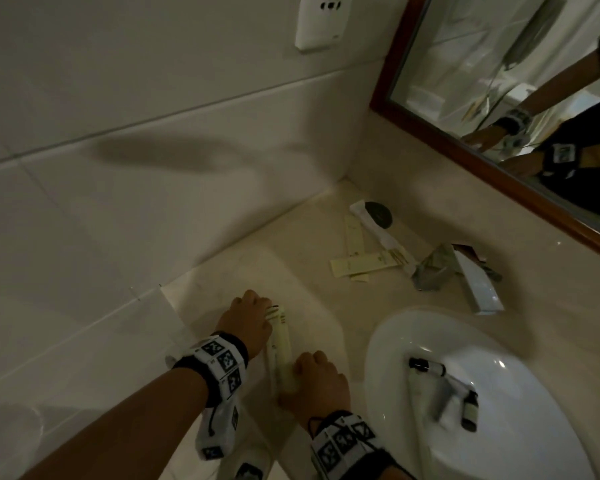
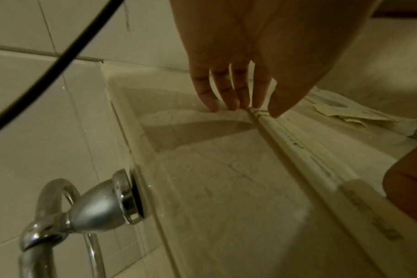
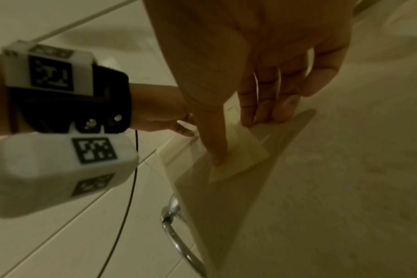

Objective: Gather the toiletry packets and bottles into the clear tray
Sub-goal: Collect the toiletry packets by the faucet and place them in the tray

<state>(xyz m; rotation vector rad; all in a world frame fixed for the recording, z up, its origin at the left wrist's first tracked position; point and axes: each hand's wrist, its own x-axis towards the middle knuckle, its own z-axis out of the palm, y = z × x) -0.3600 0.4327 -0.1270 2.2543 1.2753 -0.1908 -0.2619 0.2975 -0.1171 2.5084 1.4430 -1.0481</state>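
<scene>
- The right hand (image 1: 321, 379) is pressing its straight fingers (image 3: 248, 105) on the near end of a long cream packet (image 1: 280, 348), near the counter's front edge.
- The left hand (image 1: 248, 320) is touching the far end of this packet with straight fingertips (image 2: 212, 105), fingers only slightly apart.
- The packet is lying flat inside the clear tray (image 2: 122, 112), beside the tiled wall.
- More packets (image 1: 368, 247) are lying well apart, near the far corner, and small bottles (image 1: 444, 389) are lying in the sink (image 1: 388, 341).

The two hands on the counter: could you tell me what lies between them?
In the head view, a long pale toiletry packet spans from the left hand to the right hand; each hand's fingers touch one end.
</scene>
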